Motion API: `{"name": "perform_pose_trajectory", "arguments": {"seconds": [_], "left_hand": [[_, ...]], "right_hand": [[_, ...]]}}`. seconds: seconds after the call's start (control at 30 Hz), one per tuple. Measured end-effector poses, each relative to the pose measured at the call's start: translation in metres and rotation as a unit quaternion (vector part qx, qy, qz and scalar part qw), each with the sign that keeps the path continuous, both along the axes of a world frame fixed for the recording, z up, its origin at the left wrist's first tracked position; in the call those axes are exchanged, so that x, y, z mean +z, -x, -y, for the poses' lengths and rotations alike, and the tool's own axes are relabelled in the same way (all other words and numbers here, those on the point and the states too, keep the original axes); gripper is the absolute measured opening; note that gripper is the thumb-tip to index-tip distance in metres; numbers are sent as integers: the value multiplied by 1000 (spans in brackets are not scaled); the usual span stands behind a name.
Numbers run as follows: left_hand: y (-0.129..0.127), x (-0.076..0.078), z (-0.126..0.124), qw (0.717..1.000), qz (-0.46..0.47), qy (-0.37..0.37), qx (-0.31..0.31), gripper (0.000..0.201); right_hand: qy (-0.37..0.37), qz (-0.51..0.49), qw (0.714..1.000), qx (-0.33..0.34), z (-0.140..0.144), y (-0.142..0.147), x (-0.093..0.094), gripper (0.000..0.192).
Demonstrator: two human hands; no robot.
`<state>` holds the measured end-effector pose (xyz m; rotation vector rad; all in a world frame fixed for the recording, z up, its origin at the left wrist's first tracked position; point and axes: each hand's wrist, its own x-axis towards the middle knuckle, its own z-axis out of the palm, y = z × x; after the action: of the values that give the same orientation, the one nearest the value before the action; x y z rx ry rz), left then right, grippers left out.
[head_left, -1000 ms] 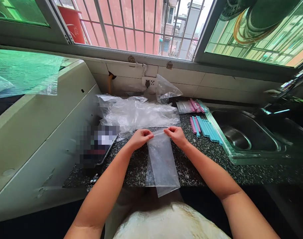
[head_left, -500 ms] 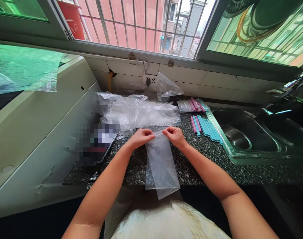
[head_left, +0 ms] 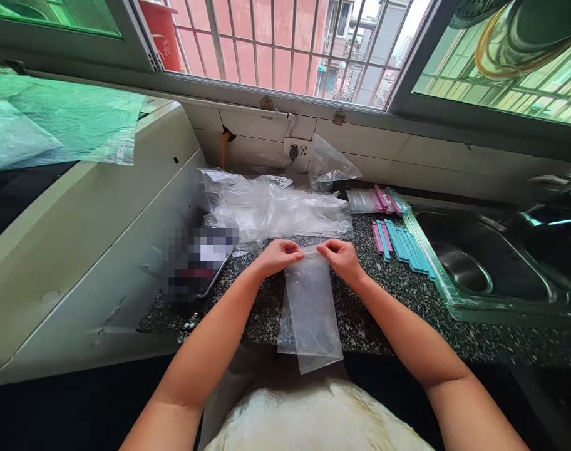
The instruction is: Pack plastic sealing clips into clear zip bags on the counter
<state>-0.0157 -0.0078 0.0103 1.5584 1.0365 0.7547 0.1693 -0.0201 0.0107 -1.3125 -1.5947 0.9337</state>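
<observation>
From the head camera: both hands are working at the near edge of the speckled surface. The left hand is pinching the top left corner of a clear bag, fingers curled tight on the plastic. The right hand is doing the same at the top right corner, its fingers clenched on the rim, so the bag's mouth is being held taut between the two.

The bag is lying with its long axis running away from the person, mouth pointing toward the window, closed bottom pointing back at the body. Its upper part is resting on the surface; the lower end is hanging past the front edge, over the person's lap. It is tilting slightly, the bottom drifting to the right.

Just beyond the hands a crumpled pile of plastic is spreading across the surface toward the wall. To its right another bag is standing puffed up against the tiles, near the socket.

Right of the hands, well apart from them, a row of sticks is lying side by side, pink ones on the left, teal ones on the right, touching the sink rim. A few more sticks are sitting behind them on a small bag.

Left of the pile, a blurred-out flat item is lying beside a white appliance.
</observation>
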Motion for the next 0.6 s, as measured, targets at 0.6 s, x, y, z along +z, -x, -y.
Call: {"name": "perform_pose_trajectory", "arguments": {"seconds": [0.6], "left_hand": [[-2,-3,0,1000,7,-2,22,26]], "right_hand": [[-9,12,1000,-8,1,-2,0,36]]}}
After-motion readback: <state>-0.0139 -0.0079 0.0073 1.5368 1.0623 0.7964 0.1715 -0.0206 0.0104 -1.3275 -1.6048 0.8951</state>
